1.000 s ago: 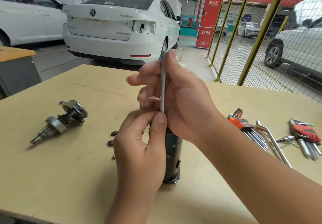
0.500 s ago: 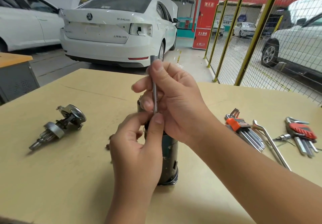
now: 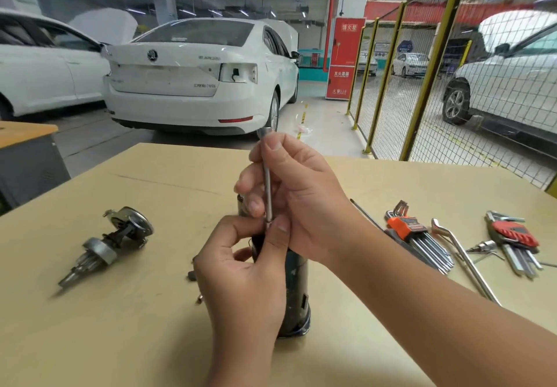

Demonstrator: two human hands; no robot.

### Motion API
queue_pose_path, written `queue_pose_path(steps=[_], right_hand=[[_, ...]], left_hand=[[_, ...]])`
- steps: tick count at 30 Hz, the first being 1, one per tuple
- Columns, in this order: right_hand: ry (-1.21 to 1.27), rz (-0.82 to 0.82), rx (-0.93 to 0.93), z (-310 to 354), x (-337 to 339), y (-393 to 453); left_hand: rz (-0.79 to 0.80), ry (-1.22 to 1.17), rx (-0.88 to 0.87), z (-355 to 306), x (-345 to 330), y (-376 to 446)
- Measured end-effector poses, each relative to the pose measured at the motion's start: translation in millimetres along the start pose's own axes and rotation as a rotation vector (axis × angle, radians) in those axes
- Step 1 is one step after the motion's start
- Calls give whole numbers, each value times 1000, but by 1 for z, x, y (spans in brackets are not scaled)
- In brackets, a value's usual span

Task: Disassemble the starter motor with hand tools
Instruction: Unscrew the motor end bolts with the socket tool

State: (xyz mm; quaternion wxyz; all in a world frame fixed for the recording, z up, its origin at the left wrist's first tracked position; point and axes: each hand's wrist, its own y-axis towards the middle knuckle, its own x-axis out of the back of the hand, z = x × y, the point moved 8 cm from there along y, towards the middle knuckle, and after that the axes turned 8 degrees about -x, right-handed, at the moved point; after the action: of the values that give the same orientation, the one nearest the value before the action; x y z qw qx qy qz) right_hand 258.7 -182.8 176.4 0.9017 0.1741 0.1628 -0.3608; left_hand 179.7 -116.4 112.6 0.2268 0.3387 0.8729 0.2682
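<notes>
At the middle of the desk [image 3: 150, 341] my right hand [image 3: 301, 203] has its fingers [image 3: 272, 145] curled round a long through-bolt [image 3: 267, 188], which stands upright with its head just above my thumb. My left hand [image 3: 244, 269] pinches the bolt's lower end between thumb and forefinger, right at the top of the motor housing [image 3: 297, 293]. That dark cylinder stands on end on the desk, partly hidden behind both hands.

By my judgement the job is well under way: the drive gear assembly with its end plate [image 3: 111, 243] already lies apart to the left, and this bolt looks mostly clear of the housing. Whether its tip is still inside I cannot tell, since my fingers cover it. What is left inside the housing is also hidden.

A few small dark bits [image 3: 191, 275] lie on the desk beside my left wrist. To the right, well clear of the housing, lie an orange hex key set [image 3: 419, 237], a bent wrench [image 3: 461, 260] and a red hex key set [image 3: 515, 239]. Nothing stands in the way of lifting the bolt. White cars and a yellow mesh fence stand beyond the desk.
</notes>
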Motion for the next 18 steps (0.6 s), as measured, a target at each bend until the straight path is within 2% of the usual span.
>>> queue_pose_path(steps=[5, 12, 18], right_hand=[[-18, 12, -8, -1, -3, 0], [2, 61, 4, 1, -5, -2], [35, 46, 25, 3, -5, 1]], left_hand=[[48, -56, 30, 4, -1, -6], [23, 39, -106, -8, 2, -2], [3, 17, -60, -7, 1, -3]])
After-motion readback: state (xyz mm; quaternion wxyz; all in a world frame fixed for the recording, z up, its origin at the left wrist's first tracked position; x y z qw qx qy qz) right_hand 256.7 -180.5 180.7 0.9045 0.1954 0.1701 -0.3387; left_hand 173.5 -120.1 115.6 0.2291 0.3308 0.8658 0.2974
